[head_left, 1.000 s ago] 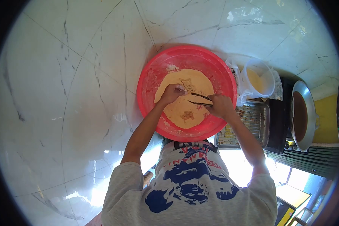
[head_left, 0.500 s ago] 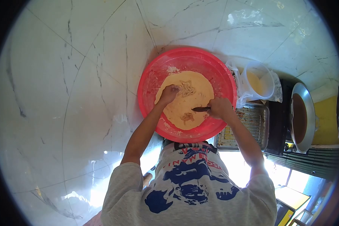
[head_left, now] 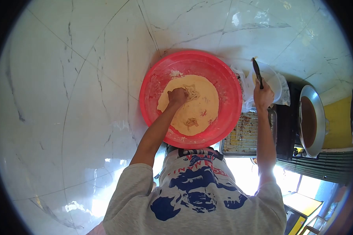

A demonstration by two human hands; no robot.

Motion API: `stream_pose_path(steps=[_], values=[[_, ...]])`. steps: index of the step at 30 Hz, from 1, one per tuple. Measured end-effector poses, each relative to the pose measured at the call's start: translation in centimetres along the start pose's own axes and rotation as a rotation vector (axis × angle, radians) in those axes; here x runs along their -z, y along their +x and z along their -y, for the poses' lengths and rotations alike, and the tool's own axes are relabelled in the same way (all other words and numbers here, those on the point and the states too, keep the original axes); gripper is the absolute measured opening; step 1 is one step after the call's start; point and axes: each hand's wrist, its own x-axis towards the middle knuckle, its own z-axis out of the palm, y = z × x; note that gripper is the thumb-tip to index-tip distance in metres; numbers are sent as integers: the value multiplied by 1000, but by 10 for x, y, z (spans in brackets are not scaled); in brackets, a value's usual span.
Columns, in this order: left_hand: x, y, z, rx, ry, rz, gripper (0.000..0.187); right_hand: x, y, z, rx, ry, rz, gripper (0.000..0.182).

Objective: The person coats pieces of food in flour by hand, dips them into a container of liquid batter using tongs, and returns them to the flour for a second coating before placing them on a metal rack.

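Observation:
A large red basin (head_left: pixel 227 121) holds pale yellow, flour-like powder (head_left: pixel 202 109). Pale, stringy strips (head_left: pixel 191 93) lie in one clump on the powder, with a smaller clump (head_left: pixel 191 123) nearer my body. My left hand (head_left: pixel 178 96) is closed, low over the powder beside the larger clump; whatever its fingers hold is hidden. To the right of the basin, my right hand (head_left: pixel 264 96) grips a black utensil (head_left: pixel 257 70) pointing up and away from me. Its exact kind is unclear. It passes in front of a translucent plastic tub (head_left: pixel 277 80).
Clear plastic bags (head_left: pixel 245 88) surround the tub. A wire rack on a metal tray (head_left: pixel 243 137) with crumbs lies right of the basin. Further right, a wide metal pan (head_left: pixel 321 117) holds brown liquid. Marbled tiles (head_left: pixel 86 98) cover the wall behind and the left side.
My right hand has lifted out of the basin and swung right to the tub, carrying the black utensil. My left hand stays over the powder, its fingers now curled in more.

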Motion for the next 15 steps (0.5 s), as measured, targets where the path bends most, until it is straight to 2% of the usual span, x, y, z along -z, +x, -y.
stream_pose_path(steps=[2,6,8,11,15], values=[[-11,4,-2,15,51,5,11,-2,8,-19,-89,-170,-32,33],[-14,-3,-11,-36,96,-81,10,-1,21,-42,-176,-357,83,35],[-22,-4,-12,-53,168,-122,8,6,28,-45,-172,-384,168,34],[-28,-3,-15,-11,173,-125,6,3,44,-51,-133,-456,485,40],[-28,-5,-13,2,103,-65,11,-15,53,-57,-88,-535,605,38]])
